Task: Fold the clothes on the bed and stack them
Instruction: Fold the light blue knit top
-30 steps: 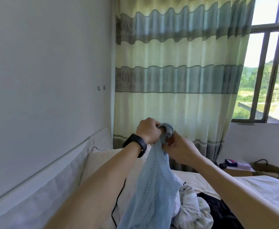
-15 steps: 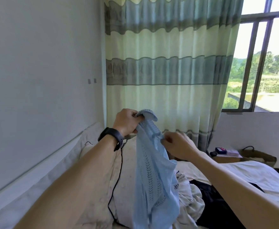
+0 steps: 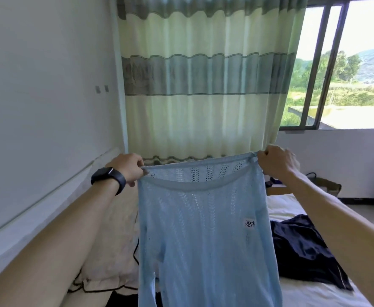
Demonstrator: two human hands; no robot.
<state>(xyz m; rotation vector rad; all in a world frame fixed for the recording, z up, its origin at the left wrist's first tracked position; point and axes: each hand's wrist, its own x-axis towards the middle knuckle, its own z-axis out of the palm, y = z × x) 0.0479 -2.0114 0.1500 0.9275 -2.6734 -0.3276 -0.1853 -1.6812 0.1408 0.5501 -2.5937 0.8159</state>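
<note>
A light blue knit top [image 3: 203,229] is held spread above the bed [image 3: 288,209].
The thin open-work knit, with a plain edge band and a white label, is pinched at 9 o'clock by the left hand [image 3: 128,168] and at 3 o'clock by the right hand [image 3: 276,163]; its lower end is cut off below. A smooth dark navy garment [image 3: 303,247] lies crumpled at 4 o'clock, partly hidden.

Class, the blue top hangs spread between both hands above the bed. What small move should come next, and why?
Probably lower the top flat onto the bed: left hand and right hand pinch its upper corners, it hangs open and unfolded.
</note>
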